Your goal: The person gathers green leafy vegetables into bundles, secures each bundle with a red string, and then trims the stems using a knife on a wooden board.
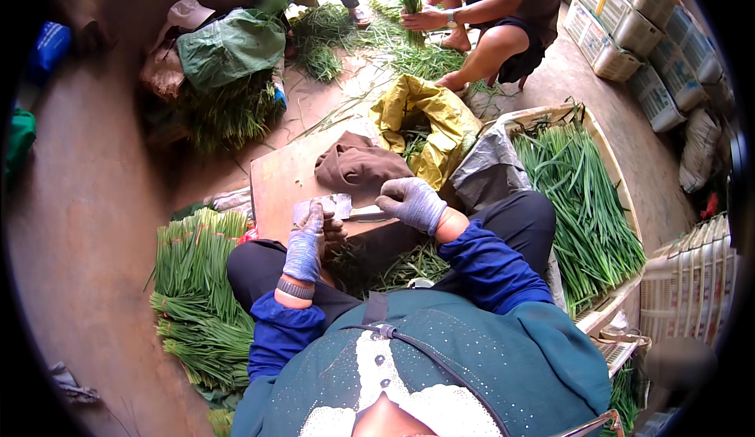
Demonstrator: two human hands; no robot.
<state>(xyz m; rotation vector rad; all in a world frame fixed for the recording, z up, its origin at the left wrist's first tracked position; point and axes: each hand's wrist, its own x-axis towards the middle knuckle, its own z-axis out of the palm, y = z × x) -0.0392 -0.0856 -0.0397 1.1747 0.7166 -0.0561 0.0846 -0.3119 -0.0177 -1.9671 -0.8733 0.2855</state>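
My left hand, in a pale knitted glove, pinches a thin, flat, whitish piece, creased and a little shiny. My right hand, gloved alike, has its fingers curled. A narrow white strip runs from beside the flat piece to just under those fingers; whether they grip it I cannot tell. Both hands are above the near edge of a wooden board. A brown cloth lies on the board beyond them. Loose green stalks lie below, between my knees.
Bundled green stalks are stacked at left. At right, a long basket holds loose leafy stalks. A yellow sack stands beyond the board. Farther off, a person holds greens; another works at the top. Plastic crates stand back right.
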